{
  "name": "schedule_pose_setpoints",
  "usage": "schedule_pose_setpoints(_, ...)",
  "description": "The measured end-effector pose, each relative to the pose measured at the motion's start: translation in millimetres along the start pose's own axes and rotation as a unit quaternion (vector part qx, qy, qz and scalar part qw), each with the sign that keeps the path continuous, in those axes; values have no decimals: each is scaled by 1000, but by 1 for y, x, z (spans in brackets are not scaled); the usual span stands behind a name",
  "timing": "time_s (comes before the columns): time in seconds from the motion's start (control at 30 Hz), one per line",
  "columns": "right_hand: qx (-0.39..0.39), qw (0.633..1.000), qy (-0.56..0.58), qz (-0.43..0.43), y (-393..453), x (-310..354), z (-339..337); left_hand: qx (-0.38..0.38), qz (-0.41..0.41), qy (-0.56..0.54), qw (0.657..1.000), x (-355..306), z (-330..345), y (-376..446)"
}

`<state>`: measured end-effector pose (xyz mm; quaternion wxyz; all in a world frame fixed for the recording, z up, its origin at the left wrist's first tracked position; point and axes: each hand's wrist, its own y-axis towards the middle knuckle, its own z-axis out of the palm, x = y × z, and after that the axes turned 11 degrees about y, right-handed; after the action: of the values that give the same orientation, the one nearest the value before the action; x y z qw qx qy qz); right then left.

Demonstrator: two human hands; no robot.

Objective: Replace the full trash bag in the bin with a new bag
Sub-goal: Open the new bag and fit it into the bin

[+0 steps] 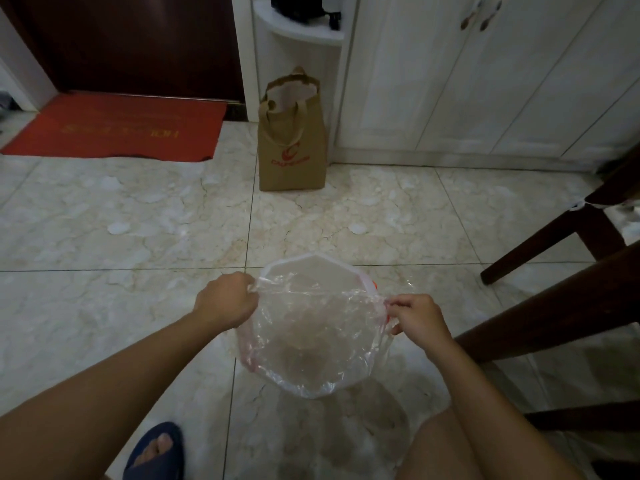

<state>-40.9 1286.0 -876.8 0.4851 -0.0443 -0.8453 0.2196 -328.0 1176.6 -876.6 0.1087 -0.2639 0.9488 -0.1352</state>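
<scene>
While both hands stretch a clear bag [311, 341] over the white bin [313, 259] at lower centre, the left hand [227, 301] is fisted on the bag's left edge — the right hand [415, 317] pinches its right edge. Brown paper bag [292, 140] stands upright at upper centre, red mat [114, 126] upper left.

Clear new bag [311, 334] stretched open over white bin [313, 257] rim; bin upright on floor.

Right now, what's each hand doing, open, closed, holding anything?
Left hand: closed, gripping the left edge of the clear trash bag.
Right hand: closed, pinching the bag's right edge.
</scene>
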Motion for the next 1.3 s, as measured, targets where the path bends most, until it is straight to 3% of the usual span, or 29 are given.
schedule_pose_setpoints(0.17, -17, 995, 86, 49, 11, 8, -12, 27, -25, -55, 998, 2, -13, 11)
schedule_pose_setpoints(0.37, -66, 993, -86, -42, 21, 6, -5, -71, -71, -18, 995, -2, -15, 16)
schedule_pose_setpoints(0.6, -82, 987, -112, -82, 25, 18, 9, -156, -9, -12, 988, -14, -6, 26)
schedule_pose_setpoints(0.97, -12, 988, -60, -143, 44, 31, 32, -80, -41, -223, 971, -27, -16, 54)
schedule_pose_setpoints(1.17, 26, 994, -35, -101, 54, 33, 37, -1, -81, -321, 944, -20, -19, 66)
schedule_pose_setpoints(1.3, 47, 996, -18, -80, 59, 35, 35, 19, -75, -326, 942, -22, -18, 69)
